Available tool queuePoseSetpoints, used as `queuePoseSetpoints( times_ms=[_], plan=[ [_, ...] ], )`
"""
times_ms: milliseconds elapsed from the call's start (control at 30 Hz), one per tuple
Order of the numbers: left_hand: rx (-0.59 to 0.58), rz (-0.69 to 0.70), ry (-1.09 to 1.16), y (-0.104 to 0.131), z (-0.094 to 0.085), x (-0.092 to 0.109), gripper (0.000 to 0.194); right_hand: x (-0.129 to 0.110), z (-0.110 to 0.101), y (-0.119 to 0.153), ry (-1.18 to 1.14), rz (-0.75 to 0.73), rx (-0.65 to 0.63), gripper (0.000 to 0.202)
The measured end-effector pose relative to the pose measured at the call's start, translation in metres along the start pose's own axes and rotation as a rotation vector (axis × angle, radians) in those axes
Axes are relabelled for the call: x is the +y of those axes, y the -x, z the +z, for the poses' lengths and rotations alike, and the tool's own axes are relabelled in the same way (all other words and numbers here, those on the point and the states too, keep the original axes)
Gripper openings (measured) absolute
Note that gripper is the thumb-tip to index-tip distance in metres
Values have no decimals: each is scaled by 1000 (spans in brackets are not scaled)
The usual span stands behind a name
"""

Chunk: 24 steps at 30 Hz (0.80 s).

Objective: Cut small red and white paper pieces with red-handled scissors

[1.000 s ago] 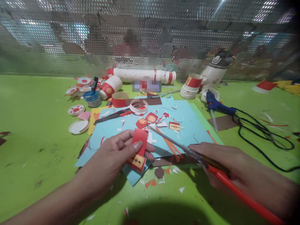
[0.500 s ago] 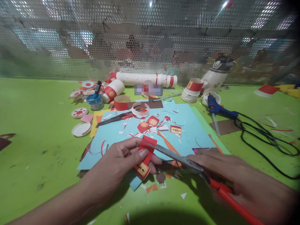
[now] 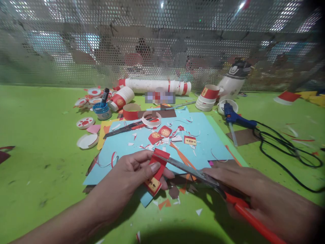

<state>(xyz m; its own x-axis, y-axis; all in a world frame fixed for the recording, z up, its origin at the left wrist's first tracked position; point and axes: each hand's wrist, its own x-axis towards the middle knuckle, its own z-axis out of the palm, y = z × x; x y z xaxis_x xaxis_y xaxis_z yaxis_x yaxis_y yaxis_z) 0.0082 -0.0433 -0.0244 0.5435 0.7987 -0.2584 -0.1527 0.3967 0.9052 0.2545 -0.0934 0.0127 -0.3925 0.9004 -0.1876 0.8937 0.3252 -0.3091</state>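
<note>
One red strip (image 3: 159,173) is pinched by the left hand (image 3: 137,173), in front of its palm, long axis pointing away and slightly right. Scissors (image 3: 210,180) are grasped by the right hand (image 3: 243,186); blades reach leftward across the strip's far end, beyond the left thumb.

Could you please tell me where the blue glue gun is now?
In the head view, the blue glue gun is on the right, beyond the right hand, between a white round piece and its black cord.
</note>
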Motion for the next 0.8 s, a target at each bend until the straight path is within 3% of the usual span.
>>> queuePoseSetpoints(
  times_ms=[300,500,800],
  plan=[
    [-26,-16,-6,-1,-1,-2,20,-5,-4,-4,-26,13,-52,19],
    [6,-37,-26,0,-4,-5,22,-9,-6,-4,-15,23,-25,28],
    [-16,-78,-68,-1,-9,-5,26,18,20,3,-33,-5,23,37]
  ],
)
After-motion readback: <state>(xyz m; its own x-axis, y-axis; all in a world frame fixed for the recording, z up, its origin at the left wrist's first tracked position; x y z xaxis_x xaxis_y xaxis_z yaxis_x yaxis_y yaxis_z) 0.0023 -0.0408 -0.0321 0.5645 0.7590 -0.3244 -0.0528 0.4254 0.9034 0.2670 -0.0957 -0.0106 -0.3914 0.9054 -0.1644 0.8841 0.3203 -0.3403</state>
